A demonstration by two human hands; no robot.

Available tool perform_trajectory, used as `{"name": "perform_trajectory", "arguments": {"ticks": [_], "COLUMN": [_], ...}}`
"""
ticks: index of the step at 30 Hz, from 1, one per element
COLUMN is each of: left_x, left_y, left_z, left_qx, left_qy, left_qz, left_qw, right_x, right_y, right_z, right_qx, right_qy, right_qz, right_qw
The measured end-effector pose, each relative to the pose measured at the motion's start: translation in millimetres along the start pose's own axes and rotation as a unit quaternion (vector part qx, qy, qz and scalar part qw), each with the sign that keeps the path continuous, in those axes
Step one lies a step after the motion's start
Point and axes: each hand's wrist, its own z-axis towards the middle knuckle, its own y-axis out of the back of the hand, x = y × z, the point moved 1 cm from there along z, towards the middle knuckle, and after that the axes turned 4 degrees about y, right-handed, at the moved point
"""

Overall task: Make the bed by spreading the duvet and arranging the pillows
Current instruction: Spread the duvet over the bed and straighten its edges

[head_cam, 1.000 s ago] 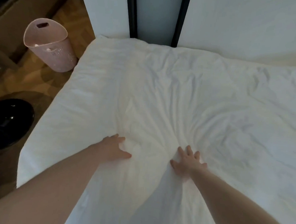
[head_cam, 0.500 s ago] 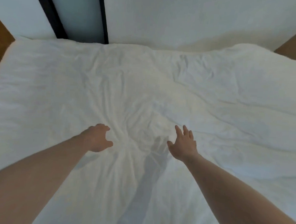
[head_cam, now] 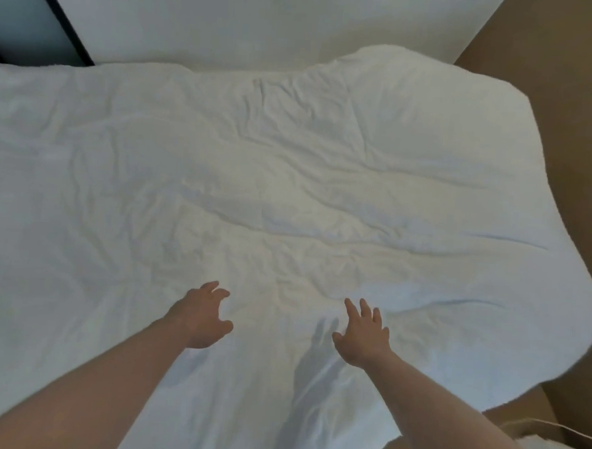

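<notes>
Your left hand [head_cam: 202, 319] hangs loosely curled and your right hand [head_cam: 362, 334] is spread, both over the wrinkled duvet [head_cam: 289, 189], neither gripping it.

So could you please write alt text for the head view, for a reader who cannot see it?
Two bare arms reach over a wrinkled white duvet covering a bed; the left hand and right hand are both open with fingers spread, just above or on the fabric. A white wall stands behind the bed, and brown floor shows to its right.
</notes>
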Motion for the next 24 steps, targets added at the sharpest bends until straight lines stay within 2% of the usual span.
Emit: {"name": "perform_trajectory", "arguments": {"ticks": [5,13,20,24], "left_x": [-66,-173,-295,-384], "left_y": [-32,-35,-9,-16], "left_z": [-27,-51,-23,14], "left_qx": [0.035,0.046,0.001,-0.007], "left_qy": [-0.031,-0.082,-0.106,-0.109], "left_qz": [0.001,0.002,0.005,0.005], "left_qw": [0.999,0.996,0.994,0.994], "right_x": [-87,-219,-360,-446], "right_y": [-7,35,114,138], "right_z": [-42,-89,-38,10], "right_qx": [0.005,-0.075,-0.17,-0.169], "right_qy": [-0.042,-0.096,-0.15,-0.176], "right_qz": [0.064,0.177,0.284,0.308], "right_qw": [0.997,0.977,0.932,0.919]}}
